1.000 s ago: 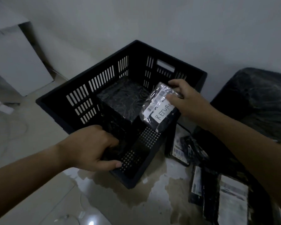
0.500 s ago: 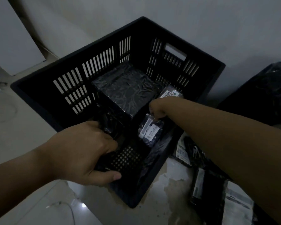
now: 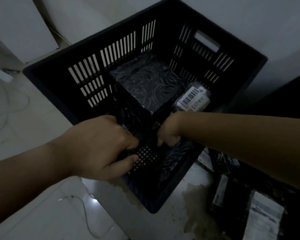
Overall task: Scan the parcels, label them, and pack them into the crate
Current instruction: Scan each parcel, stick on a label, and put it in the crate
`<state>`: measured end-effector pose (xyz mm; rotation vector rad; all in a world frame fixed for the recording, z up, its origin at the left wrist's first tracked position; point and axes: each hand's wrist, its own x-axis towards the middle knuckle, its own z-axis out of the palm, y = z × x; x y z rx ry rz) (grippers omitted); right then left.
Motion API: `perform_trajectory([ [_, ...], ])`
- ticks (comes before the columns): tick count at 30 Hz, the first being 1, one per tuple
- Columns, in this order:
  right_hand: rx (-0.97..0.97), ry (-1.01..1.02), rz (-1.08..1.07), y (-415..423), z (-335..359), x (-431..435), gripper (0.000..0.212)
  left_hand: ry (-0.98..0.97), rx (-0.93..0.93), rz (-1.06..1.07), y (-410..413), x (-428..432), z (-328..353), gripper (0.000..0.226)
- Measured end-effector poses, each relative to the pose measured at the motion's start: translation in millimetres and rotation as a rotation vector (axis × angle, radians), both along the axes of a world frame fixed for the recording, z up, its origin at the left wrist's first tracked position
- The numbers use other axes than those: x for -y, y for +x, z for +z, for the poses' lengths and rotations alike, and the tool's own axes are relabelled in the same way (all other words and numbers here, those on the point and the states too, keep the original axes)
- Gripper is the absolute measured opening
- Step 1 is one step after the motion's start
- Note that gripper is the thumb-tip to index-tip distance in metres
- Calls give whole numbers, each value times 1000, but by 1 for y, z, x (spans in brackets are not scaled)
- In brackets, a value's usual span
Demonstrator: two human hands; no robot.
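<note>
Fingers (image 3: 126,142) of left hand (image 3: 100,146) clamp the crate (image 3: 164,32) rim; right hand's (image 3: 168,134) are hidden inside, so blind shoving could crease the labelled parcel (image 3: 192,98).

Crate (image 3: 163,34): 1. Parcels in it, as far as visible: 2, namely 1 large black-wrapped box (image 3: 145,85) and 1 small bag (image 3: 192,98) marked RETURN. Floor parcels (image 3: 220,189) beside it: at least 3; the pile is too dark for an exact count.

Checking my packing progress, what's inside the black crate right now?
A large black-wrapped box and a small parcel with a barcode, marked RETURN, beside it. The right hand reaches into the crate, covering whatever lies under it.
</note>
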<state>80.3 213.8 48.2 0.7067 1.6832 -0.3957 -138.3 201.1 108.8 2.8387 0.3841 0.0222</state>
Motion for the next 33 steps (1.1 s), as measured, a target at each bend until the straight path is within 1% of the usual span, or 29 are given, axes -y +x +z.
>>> perform_trajectory([
  [1,72,1,77,1,-2,1,60,-10,-13,20,0,1,0,39],
  [2,140,28,99,2,-1,2,58,-21,-21,42,0,2,1,38],
  [4,164,69,51,8,4,-3,55,-38,-31,80,1,3,3,38],
  [5,176,112,-10,10,9,-5,53,-34,-35,95,2,3,3,39],
  [6,180,153,-67,12,9,-5,53,-23,-36,105,3,2,3,40],
  [9,169,201,-104,22,6,-12,56,-9,-33,118,2,3,1,41],
  [13,125,101,-160,31,-12,-21,67,4,-22,124,2,4,-1,39],
  [14,95,114,-210,30,-10,-20,66,9,-17,125,2,4,-1,38],
  [15,41,140,-341,31,-5,-20,60,15,-15,126,2,3,-1,38],
  [17,-72,207,-517,32,14,-20,52,33,-13,124,3,2,-2,38],
  [20,-229,348,-626,54,52,-24,45,35,2,118,3,1,-2,39],
  [21,-303,407,-666,61,65,-22,46,32,5,117,2,0,-2,39],
  [23,-369,489,-739,74,85,-12,52,33,7,116,3,1,-3,40],
  [24,-412,522,-763,79,91,-4,49,35,9,117,3,1,-4,40],
  [27,-596,619,-826,77,111,33,42,30,3,131,4,4,-4,40],
  [31,-916,762,-961,57,131,103,47,-14,40,197,-2,4,3,34],
  [32,-980,784,-986,53,134,124,48,-51,82,236,-3,6,6,32],
  [33,-1025,788,-1007,51,135,146,50,-133,158,300,-3,10,10,29],
])
